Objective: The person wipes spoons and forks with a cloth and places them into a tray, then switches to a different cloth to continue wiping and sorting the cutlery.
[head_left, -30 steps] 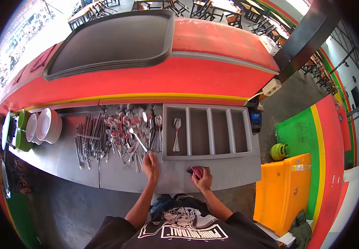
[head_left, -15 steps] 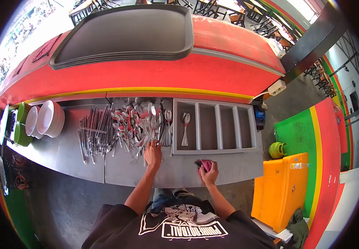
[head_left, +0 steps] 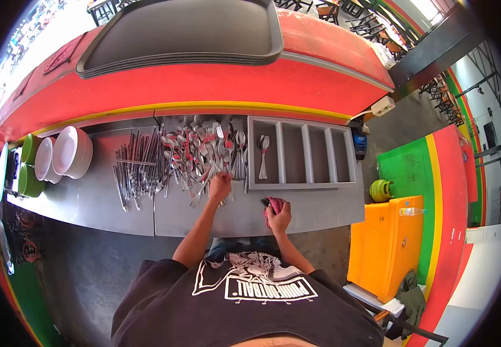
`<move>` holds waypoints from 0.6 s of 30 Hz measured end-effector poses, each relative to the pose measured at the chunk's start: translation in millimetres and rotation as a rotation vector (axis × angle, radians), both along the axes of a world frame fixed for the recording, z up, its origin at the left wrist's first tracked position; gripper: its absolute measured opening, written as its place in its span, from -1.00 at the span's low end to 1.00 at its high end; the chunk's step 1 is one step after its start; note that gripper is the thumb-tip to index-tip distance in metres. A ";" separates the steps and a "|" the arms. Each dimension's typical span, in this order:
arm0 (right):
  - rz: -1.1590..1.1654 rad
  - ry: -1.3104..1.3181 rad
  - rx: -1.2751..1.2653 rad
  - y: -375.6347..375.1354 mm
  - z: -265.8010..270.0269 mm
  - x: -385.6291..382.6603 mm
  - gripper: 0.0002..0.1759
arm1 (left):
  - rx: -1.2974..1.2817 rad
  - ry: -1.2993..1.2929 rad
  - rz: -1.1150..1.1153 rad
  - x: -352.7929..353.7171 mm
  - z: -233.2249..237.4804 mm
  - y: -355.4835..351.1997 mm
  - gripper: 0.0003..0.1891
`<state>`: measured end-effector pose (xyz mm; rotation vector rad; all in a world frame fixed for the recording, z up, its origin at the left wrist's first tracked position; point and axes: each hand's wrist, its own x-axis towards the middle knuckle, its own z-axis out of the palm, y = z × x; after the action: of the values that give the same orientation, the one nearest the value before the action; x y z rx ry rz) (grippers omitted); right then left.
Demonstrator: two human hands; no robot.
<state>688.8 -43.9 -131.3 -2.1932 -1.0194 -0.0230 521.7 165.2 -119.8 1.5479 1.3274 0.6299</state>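
My left hand (head_left: 220, 186) is at the front edge of a loose pile of spoons and forks (head_left: 201, 147), its fingers drawn together among the handles. What they pinch is too small to make out. My right hand (head_left: 280, 217) grips a bunched pink cloth (head_left: 276, 204) above the steel counter, with a dark patch on the cloth's left side. Behind it lies a grey cutlery tray (head_left: 305, 186) with four long compartments. Spoons (head_left: 263, 157) lie together in its leftmost compartment. Left of the pile, many thin metal sticks, apparently chopsticks (head_left: 137, 168), are heaped.
Stacked white bowls (head_left: 74, 153) and green bowls (head_left: 30, 179) stand at the counter's left end. Dark serving trays (head_left: 187, 34) rest on the red ledge behind. A dark blue device (head_left: 360, 142) sits beyond the cutlery tray; an orange cabinet (head_left: 383, 248) stands at right.
The camera view has shifted, so the counter sits higher in the picture. My left hand has drawn its fingers closer together at the pile. My right hand still holds the cloth, a little further left.
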 end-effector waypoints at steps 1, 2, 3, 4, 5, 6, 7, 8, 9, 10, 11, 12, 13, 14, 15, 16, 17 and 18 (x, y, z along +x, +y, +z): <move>0.000 0.005 0.013 2.9 0.4 1.0 -0.48 | -0.109 -0.147 0.015 -3.0 1.1 -3.0 -0.72; 0.002 -0.007 0.039 3.3 0.6 1.2 -0.48 | -0.220 -0.296 0.028 -4.0 1.6 -6.1 -0.72; -0.016 0.018 0.036 4.1 2.6 0.1 -0.49 | -0.337 -0.442 0.039 -4.1 1.3 -9.5 -0.72; -0.035 0.044 0.031 5.4 5.1 -1.6 -0.51 | -0.352 -0.408 0.018 -5.5 15.3 -12.7 -0.74; -0.054 0.072 0.022 5.4 7.0 -2.9 -0.52 | -0.370 -0.372 -0.001 -10.4 28.9 -18.7 -0.76; -0.055 0.069 0.021 5.6 7.5 -2.7 -0.52 | -0.393 -0.335 -0.018 -14.1 38.5 -25.7 -0.77; -0.054 0.068 0.017 6.5 7.5 -1.8 -0.51 | -0.379 -0.382 -0.019 -15.8 35.3 -32.9 -0.78; -0.050 0.066 0.014 5.2 8.4 -2.4 -0.51 | -0.365 -0.430 -0.017 -17.3 32.8 -40.3 -0.78; -0.051 0.048 -0.001 2.2 4.2 -2.0 -0.49 | -0.346 -0.482 -0.013 -17.2 34.5 -46.1 -0.78; -0.052 0.027 -0.010 2.6 0.7 -0.2 -0.47 | -0.394 -0.519 0.008 -17.5 37.5 -52.2 -0.78; -0.053 0.004 -0.017 3.2 -2.8 1.5 -0.46 | -0.440 -0.556 0.027 -19.0 40.9 -59.6 -0.78; -0.048 0.013 -0.005 4.8 -1.2 2.5 -0.46 | -0.484 -0.595 0.044 -19.4 42.9 -64.6 -0.78; -0.043 0.021 0.006 5.4 0.2 3.0 -0.46 | -0.510 -0.631 0.022 -20.1 40.3 -67.9 -0.78; -0.040 0.029 0.015 4.3 1.1 2.4 -0.46 | -0.539 -0.665 0.001 -22.4 37.0 -71.3 -0.79; -0.048 0.039 0.009 3.4 1.3 1.4 -0.46 | -0.569 -0.700 -0.022 -24.0 33.8 -73.6 -0.79; -0.054 0.047 0.004 3.3 1.7 0.7 -0.46 | -0.585 -0.723 -0.046 -24.4 30.7 -74.5 -0.80; -0.056 0.054 0.000 3.7 2.8 1.4 -0.46 | -0.600 -0.749 -0.067 -24.3 27.8 -74.9 -0.80; -0.053 0.047 0.008 4.0 2.9 2.7 -0.47 | -0.613 -0.775 -0.085 -21.8 33.7 -75.4 -0.81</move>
<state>691.5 -39.9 -128.3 -2.2033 -0.9333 -0.0001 499.9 89.8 -86.1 0.7291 0.7432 0.6033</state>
